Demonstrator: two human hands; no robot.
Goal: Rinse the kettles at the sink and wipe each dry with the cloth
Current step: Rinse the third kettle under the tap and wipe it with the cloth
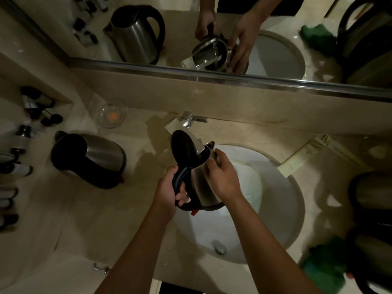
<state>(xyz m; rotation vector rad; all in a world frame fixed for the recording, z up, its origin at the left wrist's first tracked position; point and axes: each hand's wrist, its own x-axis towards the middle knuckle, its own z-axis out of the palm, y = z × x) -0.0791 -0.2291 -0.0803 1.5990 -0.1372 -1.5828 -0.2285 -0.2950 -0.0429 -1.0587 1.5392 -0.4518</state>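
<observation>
I hold a steel kettle (201, 183) with a black handle over the left part of the white sink (282, 206). Its black lid (184, 146) stands open, up near the chrome tap (187, 120). My left hand (169, 188) grips the handle. My right hand (224, 177) wraps the kettle's body near the spout. A second steel kettle (91, 158) stands on the counter to the left. Two more dark kettles sit at the right edge, the upper kettle (371, 198) and the lower kettle (373, 264). A green cloth (324, 266) lies bunched on the counter at the lower right.
A mirror (212, 28) runs along the back wall and reflects the kettles and my hands. Small toiletry bottles (31, 115) line the left shelf. A glass dish (111, 115) sits behind the left kettle. A paper card (307, 153) lies right of the sink.
</observation>
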